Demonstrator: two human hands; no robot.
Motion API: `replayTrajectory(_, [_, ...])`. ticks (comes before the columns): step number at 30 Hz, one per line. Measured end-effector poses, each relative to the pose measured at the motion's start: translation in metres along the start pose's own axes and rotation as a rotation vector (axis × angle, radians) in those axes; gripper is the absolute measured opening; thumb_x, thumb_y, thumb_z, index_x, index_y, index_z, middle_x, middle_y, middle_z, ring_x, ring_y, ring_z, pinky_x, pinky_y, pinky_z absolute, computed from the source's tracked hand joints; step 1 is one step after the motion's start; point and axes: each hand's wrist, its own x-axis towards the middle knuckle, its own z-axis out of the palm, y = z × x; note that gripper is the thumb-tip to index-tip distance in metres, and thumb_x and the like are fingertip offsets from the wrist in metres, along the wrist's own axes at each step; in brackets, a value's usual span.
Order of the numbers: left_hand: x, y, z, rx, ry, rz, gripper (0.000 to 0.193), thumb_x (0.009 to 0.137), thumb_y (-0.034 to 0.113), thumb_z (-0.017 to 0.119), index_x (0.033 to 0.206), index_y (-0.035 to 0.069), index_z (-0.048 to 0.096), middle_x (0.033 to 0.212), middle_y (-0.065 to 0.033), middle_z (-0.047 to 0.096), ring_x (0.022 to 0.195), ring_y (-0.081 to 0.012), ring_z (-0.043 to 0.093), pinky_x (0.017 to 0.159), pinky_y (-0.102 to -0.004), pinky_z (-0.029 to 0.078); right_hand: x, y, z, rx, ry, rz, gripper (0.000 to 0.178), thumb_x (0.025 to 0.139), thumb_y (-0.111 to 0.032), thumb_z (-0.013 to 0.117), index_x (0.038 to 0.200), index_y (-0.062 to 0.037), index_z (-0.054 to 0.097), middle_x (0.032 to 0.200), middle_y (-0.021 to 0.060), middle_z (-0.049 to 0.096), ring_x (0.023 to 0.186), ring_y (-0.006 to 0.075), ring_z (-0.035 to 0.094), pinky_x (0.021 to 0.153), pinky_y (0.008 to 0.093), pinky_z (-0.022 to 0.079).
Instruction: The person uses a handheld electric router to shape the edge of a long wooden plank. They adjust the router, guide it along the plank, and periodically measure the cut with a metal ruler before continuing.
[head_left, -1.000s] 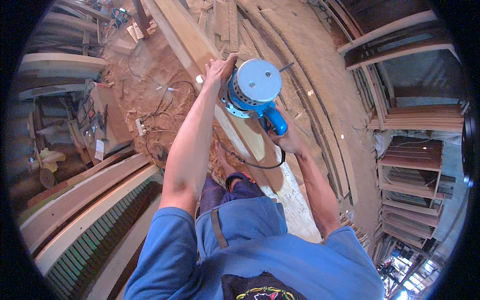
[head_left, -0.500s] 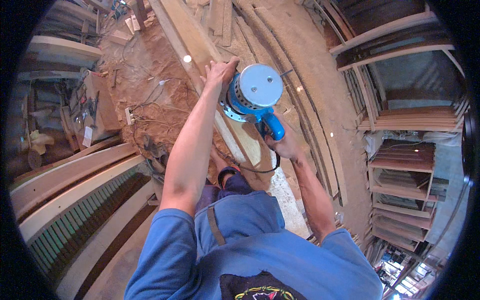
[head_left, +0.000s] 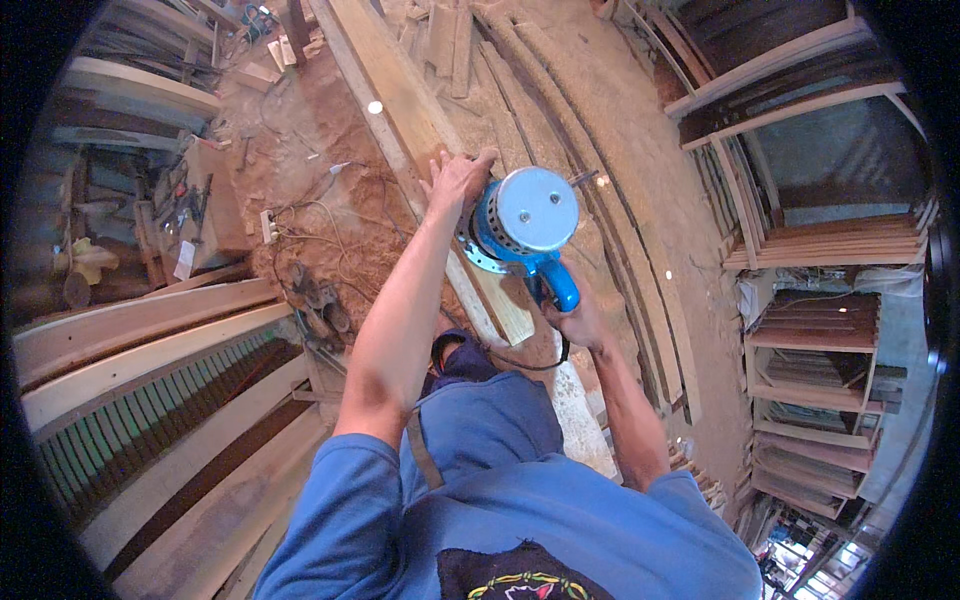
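A blue router (head_left: 535, 210) with a round silver cap stands on a long pale board (head_left: 400, 95), near the board's close end. My right hand (head_left: 580, 320) is wrapped round the router's blue handle on the near right side. At the far left of the router, my left hand (head_left: 460, 180) lies against its body, its fingers reaching out over the board. What sits under the left palm is hidden. A black cord (head_left: 535, 367) runs from the handle toward my legs. The router's bit is out of sight beneath its base.
Long sawdust-covered planks (head_left: 620, 250) lie right of the board. A power strip (head_left: 268, 227) with tangled cords rests on the dusty ground at left. Slatted wooden frames (head_left: 150, 385) stand lower left; racks of stacked wood panels (head_left: 815, 320) line the right side.
The router and both hands have slid toward me along the board, closer to its near end. The whole view has shifted slightly too.
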Motion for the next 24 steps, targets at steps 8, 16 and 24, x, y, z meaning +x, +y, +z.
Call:
replayTrajectory(8, [-0.040,-0.005,0.028,0.022,-0.076,0.013,0.089,0.088,0.070,0.044,0.149,0.006,0.052,0.170,-0.0210,0.015,0.158,-0.0401,0.010,0.126,-0.0594,0.006,-0.053,0.013,-0.007,0.032,0.009,0.006,0.082,0.077,0.003,0.069,0.153,-0.0104,0.041,0.120,0.0063,0.058,0.109,0.0191,0.057,0.096,0.0359,0.048])
replayTrajectory(16, [-0.079,-0.011,0.056,0.018,-0.058,0.019,0.088,0.087,0.067,0.043,0.148,0.005,0.053,0.170,-0.0217,0.016,0.158,-0.0397,0.010,0.125,-0.0600,0.007,-0.090,0.037,-0.015,-0.029,0.022,0.007,0.085,0.075,0.004,0.069,0.153,-0.0129,0.041,0.112,0.0045,0.060,0.101,0.0167,0.060,0.089,0.0343,0.050])
replayTrajectory(24, [-0.099,-0.013,0.068,0.070,-0.064,0.023,0.087,0.087,0.068,0.042,0.150,0.008,0.052,0.170,-0.0217,0.016,0.157,-0.0410,0.011,0.125,-0.0610,0.007,-0.119,0.027,-0.011,-0.009,0.052,-0.049,0.086,0.073,0.005,0.068,0.153,-0.0132,0.043,0.110,0.0041,0.061,0.100,0.0171,0.061,0.088,0.0343,0.051])
